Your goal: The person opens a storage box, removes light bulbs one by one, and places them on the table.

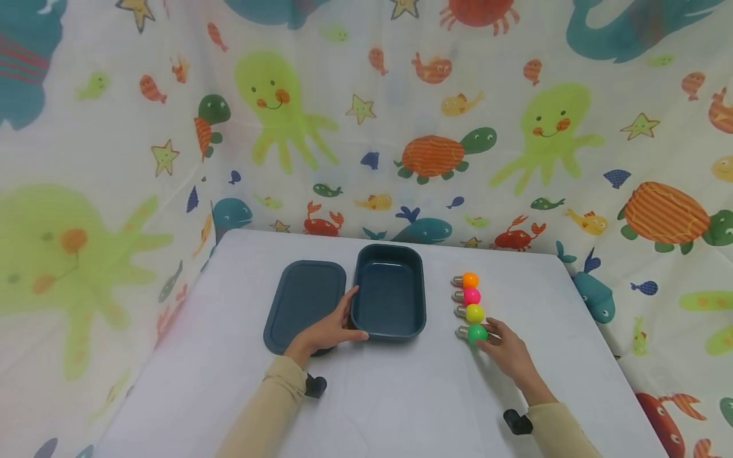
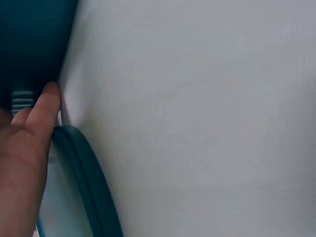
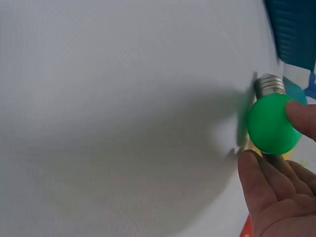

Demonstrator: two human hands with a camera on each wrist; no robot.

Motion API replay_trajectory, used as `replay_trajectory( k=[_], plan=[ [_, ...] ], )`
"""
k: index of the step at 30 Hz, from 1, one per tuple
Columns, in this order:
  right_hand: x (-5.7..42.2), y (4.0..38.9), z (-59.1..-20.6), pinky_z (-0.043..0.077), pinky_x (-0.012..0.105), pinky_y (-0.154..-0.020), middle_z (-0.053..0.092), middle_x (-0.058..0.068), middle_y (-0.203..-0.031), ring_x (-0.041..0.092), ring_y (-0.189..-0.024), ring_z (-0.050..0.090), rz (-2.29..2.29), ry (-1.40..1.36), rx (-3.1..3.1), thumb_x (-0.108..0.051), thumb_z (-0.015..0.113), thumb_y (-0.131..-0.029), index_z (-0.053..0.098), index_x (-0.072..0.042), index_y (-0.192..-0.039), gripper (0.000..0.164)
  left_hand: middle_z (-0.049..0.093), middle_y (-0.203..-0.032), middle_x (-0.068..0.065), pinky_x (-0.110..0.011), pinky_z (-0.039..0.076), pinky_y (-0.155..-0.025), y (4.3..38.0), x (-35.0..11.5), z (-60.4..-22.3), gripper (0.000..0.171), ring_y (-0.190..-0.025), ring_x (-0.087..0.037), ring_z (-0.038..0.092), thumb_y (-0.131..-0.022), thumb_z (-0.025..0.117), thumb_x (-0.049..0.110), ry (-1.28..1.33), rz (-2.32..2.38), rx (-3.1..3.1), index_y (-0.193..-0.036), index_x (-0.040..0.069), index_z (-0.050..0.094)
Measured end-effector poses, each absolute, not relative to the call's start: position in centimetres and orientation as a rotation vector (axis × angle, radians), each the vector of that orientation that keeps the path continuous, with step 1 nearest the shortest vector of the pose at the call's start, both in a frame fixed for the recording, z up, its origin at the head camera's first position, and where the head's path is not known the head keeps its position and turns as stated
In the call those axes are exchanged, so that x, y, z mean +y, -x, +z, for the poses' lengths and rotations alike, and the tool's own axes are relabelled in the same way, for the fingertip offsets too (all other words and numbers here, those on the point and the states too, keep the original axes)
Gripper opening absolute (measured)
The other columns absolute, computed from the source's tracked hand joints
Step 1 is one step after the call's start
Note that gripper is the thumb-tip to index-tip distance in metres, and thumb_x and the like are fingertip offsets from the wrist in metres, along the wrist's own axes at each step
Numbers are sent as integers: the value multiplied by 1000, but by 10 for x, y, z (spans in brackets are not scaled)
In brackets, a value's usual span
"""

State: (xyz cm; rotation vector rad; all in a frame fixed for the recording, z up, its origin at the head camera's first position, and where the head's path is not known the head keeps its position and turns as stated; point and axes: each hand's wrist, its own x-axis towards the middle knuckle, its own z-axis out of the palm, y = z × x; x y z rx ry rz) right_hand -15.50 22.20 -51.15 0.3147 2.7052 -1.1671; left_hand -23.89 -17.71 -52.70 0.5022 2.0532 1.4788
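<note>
In the head view, my left hand (image 1: 330, 326) rests against the near left corner of a dark blue rectangular container (image 1: 389, 335), its fingers along the left side and its thumb at the front. The left wrist view shows those fingers (image 2: 45, 109) fairly straight on the container's wall. My right hand (image 1: 508, 352) pinches a green light bulb (image 1: 476, 333) by its round end, the metal base pointing left; the thumb overlaps the bulb in the right wrist view. Beyond it lie a yellow bulb (image 1: 474, 313), a pink bulb (image 1: 472, 296) and an orange bulb (image 1: 470, 280) in a column.
A flat dark blue lid (image 1: 309, 299) lies left of the container, partly under my left hand. Everything stands on a table with a white cover (image 1: 401, 401). A curtain (image 1: 366, 76) printed with sea animals hangs behind the table and along its sides.
</note>
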Motion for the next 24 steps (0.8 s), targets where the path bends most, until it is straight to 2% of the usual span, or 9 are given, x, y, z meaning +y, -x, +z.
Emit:
replay_trajectory(
  k=[9, 15, 21, 24],
  plan=[
    [223, 158, -512, 44, 51, -100, 43, 30, -143, 44, -128, 47, -1142, -306, 2727, -20, 64, -95, 28, 9, -147, 70, -9, -163, -6, -44, 19, -117, 240, -178, -529, 107, -149, -26, 8, -86, 77, 29, -513, 1486, 2048, -155, 38, -5],
    [226, 158, -510, 43, 52, -100, 42, 30, -144, 45, -129, 46, -1157, -309, 2710, -23, 64, -95, 26, 9, -147, 72, -10, -163, -8, -47, 19, -117, 241, -177, -531, 106, -149, -30, 8, -87, 76, 27, -528, 1503, 2023, -155, 36, -5],
    [234, 162, -504, 41, 54, -102, 37, 28, -148, 45, -133, 41, -1128, -345, 2679, -31, 62, -96, 22, 6, -150, 77, -9, -164, -2, -43, 17, -118, 245, -179, -527, 111, -150, -22, 3, -85, 79, 28, -506, 1520, 1994, -155, 34, -7],
    [239, 170, -496, 40, 56, -102, 34, 30, -149, 47, -133, 39, -1055, -342, 2710, -32, 60, -97, 21, 5, -151, 75, 2, -164, -4, -46, 22, -116, 250, -181, -521, 101, -149, -25, 14, -89, 73, 30, -476, 1580, 2075, -157, 28, -2]
  ],
)
